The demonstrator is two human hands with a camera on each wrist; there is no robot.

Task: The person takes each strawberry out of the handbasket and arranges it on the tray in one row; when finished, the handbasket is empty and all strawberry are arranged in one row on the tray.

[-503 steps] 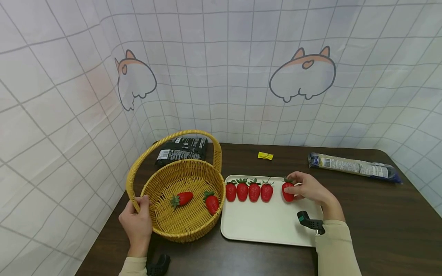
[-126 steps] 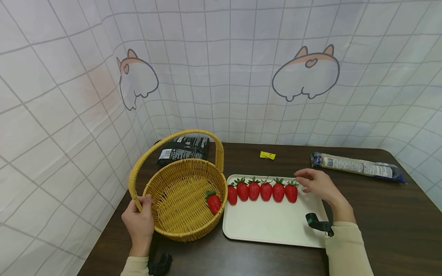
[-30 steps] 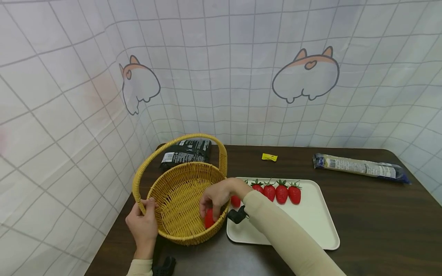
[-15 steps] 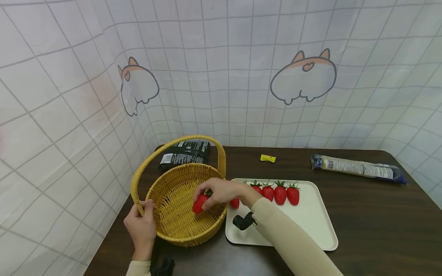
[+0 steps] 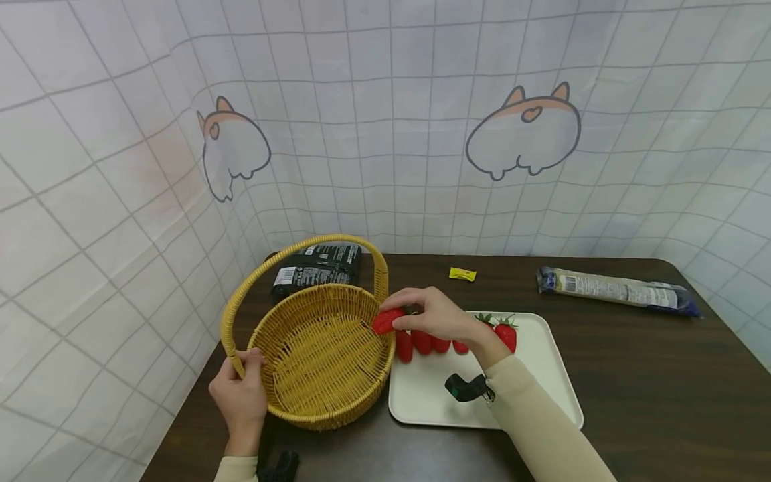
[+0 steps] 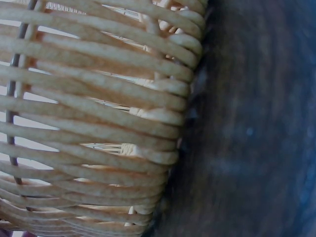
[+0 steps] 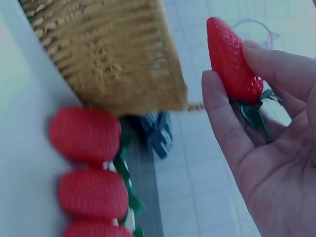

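Note:
My right hand (image 5: 434,314) pinches a strawberry (image 5: 387,320) between thumb and fingers, over the basket's right rim. In the right wrist view that strawberry (image 7: 232,64) points tip up, its green leaves toward the palm. With my left hand (image 5: 241,395) I grip the yellow wicker basket (image 5: 319,418) where its handle meets the left rim. No strawberry shows inside the basket. Several strawberries (image 5: 403,347) lie in a row along the far side of the white tray (image 5: 446,405), partly hidden by my right hand and forearm. The left wrist view shows only basket weave (image 6: 98,108) and dark tabletop.
Behind the basket lies a black package (image 5: 316,266). A small yellow wrapped packet (image 5: 462,274) sits beyond the tray, and a long clear-and-blue package (image 5: 617,291) lies at the far right. A gridded white curtain (image 5: 415,134) hangs behind the dark table (image 5: 650,388).
The last strawberry in the basket has been picked up by my right hand and lifted out to the right, toward the tray. My left hand keeps its grip on the basket.

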